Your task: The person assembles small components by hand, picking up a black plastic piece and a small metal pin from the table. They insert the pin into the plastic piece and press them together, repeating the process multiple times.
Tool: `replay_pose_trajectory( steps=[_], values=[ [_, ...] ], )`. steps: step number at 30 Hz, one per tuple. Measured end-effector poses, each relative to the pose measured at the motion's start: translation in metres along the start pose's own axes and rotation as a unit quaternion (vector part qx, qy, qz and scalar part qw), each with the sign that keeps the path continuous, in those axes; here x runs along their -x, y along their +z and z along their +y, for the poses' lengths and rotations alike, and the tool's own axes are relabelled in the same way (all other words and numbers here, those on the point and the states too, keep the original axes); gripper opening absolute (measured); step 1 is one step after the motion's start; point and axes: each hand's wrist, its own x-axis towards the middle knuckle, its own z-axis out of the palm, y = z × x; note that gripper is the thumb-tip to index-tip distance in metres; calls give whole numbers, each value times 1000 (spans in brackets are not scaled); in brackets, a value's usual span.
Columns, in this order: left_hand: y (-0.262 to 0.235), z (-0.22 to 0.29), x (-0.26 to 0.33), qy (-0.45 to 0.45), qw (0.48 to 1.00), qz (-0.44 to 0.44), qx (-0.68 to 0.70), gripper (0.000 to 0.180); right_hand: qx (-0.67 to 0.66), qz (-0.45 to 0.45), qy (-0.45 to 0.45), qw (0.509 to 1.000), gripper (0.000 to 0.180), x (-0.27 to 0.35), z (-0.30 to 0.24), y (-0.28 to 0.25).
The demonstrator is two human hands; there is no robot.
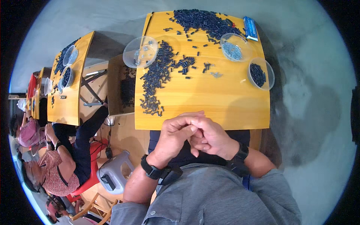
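Observation:
My left hand and my right hand are brought together just off the near edge of the yellow wooden table. The fingers of both are bent and closed against each other, and a fingertip of the right one points down. Whatever they may hold is hidden between them. Past them on the tabletop, several short black cylindrical pieces lie loose around the middle. To their right is a small cluster of silvery metal parts.
Black pieces form a long heap at the left and a larger pile at the back. Clear plastic bowls stand around, one with metal parts, another with black pieces. A blue box lies back right. Another person sits left.

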Motion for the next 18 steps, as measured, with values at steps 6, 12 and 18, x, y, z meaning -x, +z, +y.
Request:
replay_pose_trajectory(
  steps=[6,12,18],
  values=[
    [-6,-8,-3,-32,999,-2,9,25,-9,-16,0,1000,41,-4,3,-8],
    [6,-36,-21,26,999,8,-18,30,264,166,-173,934,38,26,-37,-43],
    [-34,-67,-30,-84,984,110,-109,34,557,461,-366,587,36,54,-127,-129]
  ],
)
